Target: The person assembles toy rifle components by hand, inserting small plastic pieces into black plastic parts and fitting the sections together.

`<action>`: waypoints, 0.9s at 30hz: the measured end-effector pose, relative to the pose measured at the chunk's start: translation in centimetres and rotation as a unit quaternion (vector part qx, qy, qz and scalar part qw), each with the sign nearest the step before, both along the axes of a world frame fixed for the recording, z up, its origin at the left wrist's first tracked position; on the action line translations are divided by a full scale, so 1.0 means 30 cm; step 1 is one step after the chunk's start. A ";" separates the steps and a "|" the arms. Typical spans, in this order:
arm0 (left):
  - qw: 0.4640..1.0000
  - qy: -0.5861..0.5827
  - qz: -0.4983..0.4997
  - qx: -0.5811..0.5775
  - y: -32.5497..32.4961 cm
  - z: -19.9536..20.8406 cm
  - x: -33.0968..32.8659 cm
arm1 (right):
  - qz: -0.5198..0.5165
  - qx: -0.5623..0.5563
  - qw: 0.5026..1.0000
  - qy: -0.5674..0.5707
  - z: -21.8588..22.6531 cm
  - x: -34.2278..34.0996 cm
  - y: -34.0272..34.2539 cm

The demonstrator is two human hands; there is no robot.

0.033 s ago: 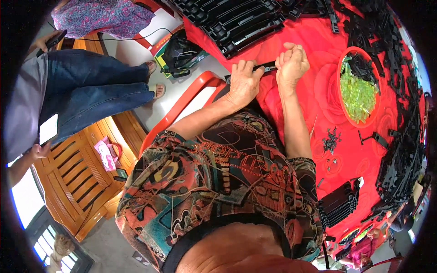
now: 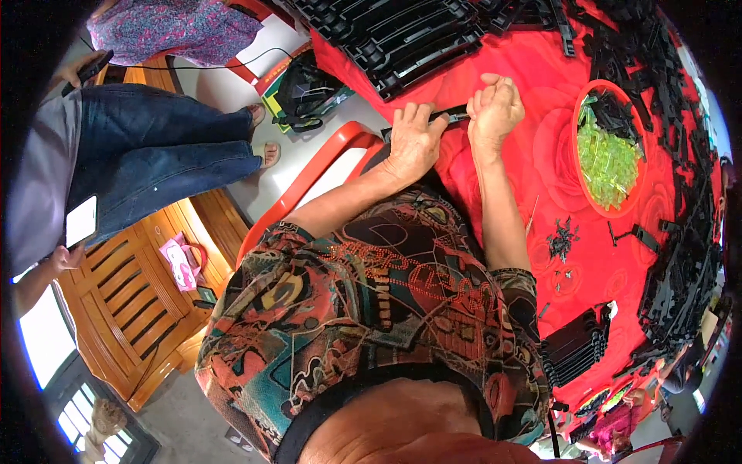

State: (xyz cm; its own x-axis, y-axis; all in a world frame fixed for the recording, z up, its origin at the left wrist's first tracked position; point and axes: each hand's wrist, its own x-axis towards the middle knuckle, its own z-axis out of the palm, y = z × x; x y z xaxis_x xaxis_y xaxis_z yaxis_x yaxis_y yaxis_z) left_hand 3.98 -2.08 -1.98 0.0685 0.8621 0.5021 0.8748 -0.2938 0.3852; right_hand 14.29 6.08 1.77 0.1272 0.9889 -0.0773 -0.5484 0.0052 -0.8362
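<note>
A slim black plastic strip [image 2: 459, 111] stretches between my two hands over the near edge of the red table. My left hand [image 2: 415, 143] is closed on its left part, with the thumb pressed along it. The fingers of my right hand [image 2: 495, 112] are curled in a fist around the other end, which they hide. To the right stands an orange-rimmed bowl [image 2: 580, 166] holding yellow-green clear small pieces [image 2: 607, 166] and some black parts. Small black pieces [image 2: 563, 238] lie in a little heap on the cloth between the bowl and my right forearm.
Black strips are stacked in rows [image 2: 394, 39] at the far side, and a pile of loose black parts [image 2: 680, 263] runs along the right. Another black stack [image 2: 576, 344] sits nearer. A red chair [image 2: 309, 174] and a person in jeans [image 2: 170, 147] are at left.
</note>
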 end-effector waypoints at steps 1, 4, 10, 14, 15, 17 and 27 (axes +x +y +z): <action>1.000 0.005 -0.003 0.007 0.003 -0.001 -0.002 | -0.002 -0.005 1.000 0.000 -0.006 -0.001 -0.002; 1.000 0.013 -0.007 0.003 0.007 -0.005 -0.005 | -0.003 -0.009 1.000 -0.007 -0.008 -0.005 -0.001; 1.000 0.013 -0.022 0.004 0.004 -0.005 -0.002 | -0.005 -0.012 0.999 -0.035 -0.008 -0.007 -0.008; 0.999 0.023 -0.025 -0.001 0.006 0.006 -0.001 | 0.001 -0.004 0.998 -0.061 -0.007 -0.010 -0.006; 0.999 0.027 -0.028 -0.010 0.008 0.007 -0.002 | 0.001 -0.003 0.998 -0.061 -0.009 -0.011 -0.005; 0.999 0.031 -0.031 -0.015 0.009 0.007 -0.005 | 0.000 -0.009 0.998 -0.064 -0.011 -0.014 -0.006; 1.000 0.017 -0.026 0.002 0.005 0.001 -0.001 | 0.016 0.025 0.998 -0.048 -0.012 0.008 -0.012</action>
State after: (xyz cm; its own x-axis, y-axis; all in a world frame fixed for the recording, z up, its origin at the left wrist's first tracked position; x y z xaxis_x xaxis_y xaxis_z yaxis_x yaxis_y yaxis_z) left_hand 3.96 -1.92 -1.96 0.1300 0.8546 0.5028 0.8707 -0.3410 0.3545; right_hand 14.53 5.72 1.41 0.1008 0.9948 -0.0163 -0.4658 0.0327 -0.8843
